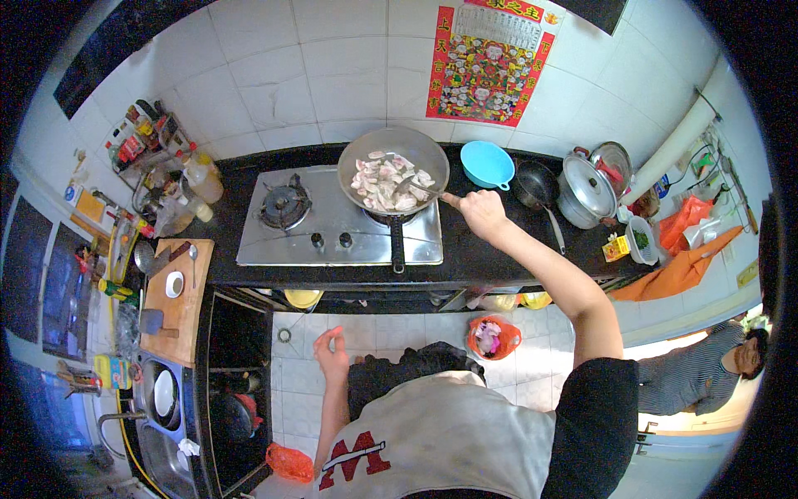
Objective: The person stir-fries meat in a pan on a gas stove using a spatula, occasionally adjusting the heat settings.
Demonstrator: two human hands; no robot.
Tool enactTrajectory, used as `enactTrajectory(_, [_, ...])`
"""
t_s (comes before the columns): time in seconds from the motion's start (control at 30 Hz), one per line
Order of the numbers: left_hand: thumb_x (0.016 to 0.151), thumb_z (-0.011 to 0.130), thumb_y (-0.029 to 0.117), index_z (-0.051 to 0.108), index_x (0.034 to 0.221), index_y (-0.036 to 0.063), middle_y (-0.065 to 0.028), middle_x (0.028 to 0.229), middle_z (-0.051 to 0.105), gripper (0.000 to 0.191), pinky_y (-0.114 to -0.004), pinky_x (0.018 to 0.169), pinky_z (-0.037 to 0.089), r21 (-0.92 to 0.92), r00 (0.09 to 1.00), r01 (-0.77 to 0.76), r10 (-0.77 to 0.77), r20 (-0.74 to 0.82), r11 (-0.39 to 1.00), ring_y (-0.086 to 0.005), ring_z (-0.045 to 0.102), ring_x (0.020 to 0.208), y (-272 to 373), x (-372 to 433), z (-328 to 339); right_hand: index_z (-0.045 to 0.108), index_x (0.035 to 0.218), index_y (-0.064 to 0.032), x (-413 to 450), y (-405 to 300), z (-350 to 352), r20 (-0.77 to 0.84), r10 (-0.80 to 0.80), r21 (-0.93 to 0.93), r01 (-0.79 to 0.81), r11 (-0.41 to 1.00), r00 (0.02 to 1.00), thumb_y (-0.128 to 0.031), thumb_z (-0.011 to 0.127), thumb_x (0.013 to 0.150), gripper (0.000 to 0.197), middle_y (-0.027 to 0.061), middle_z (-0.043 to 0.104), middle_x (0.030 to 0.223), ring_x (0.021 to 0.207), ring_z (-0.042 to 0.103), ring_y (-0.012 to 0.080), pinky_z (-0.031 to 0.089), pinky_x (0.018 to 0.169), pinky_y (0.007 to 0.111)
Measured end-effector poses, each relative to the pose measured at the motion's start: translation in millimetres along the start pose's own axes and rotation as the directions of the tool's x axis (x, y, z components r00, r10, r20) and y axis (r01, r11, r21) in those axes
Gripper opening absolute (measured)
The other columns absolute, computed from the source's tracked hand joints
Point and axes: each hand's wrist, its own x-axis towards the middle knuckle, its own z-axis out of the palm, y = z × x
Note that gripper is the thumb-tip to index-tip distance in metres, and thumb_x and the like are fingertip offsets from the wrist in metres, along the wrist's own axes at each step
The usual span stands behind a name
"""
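My right hand [483, 212] grips the handle of a metal spatula [416, 186], its blade down among sliced pale meat [380, 181]. The meat lies in a grey wok [430, 146] with a black handle pointing towards me. That wok stands on the right burner of a steel two-burner gas stove [336, 206]. My left hand [331, 352] hangs below the counter edge, holding nothing, with its fingers loosely bent and apart.
Right of the stove are a light-blue plastic basin [487, 163], a small black pan [537, 182] and a lidded aluminium pot [586, 190]. To the left, a wooden cutting board [187, 287] bears a cleaver [153, 322]. A person [692, 368] stands by the doorway. An orange bag-lined bin [494, 337] sits on the floor.
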Motion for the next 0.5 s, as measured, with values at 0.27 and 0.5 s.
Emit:
enactTrajectory(0.27, [0.082,0.063,0.01,0.067,0.09,0.0071,-0.0081,0.096,0.066,0.01,-0.037,0.088,0.042,-0.026,1.0,-0.007,0.007,-0.007,1.0,-0.0255,0.054,0.096,-11,-4,-2,0.058,0.115,-0.0184,28,-17,14,0.005,0.044,0.04,-0.045,0.998,0.999,-0.014,0.052,0.082,0.034,0.0082,0.068,0.073,0.067,0.068,0.0247,0.052,0.054,0.038])
enactTrajectory(0.5, [0.081,0.064,0.009,0.067,0.089,0.0063,-0.0082,0.097,0.066,0.009,-0.036,0.089,0.041,0.0,0.998,0.015,-0.014,-0.058,1.0,-0.0252,0.054,0.098,-12,-12,-8,0.063,0.11,-0.0216,44,-25,4,-0.019,0.146,0.112,-0.143,0.983,0.989,-0.015,0.051,0.084,0.029,0.0087,0.068,0.077,0.07,0.068,0.0254,0.053,0.056,0.039])
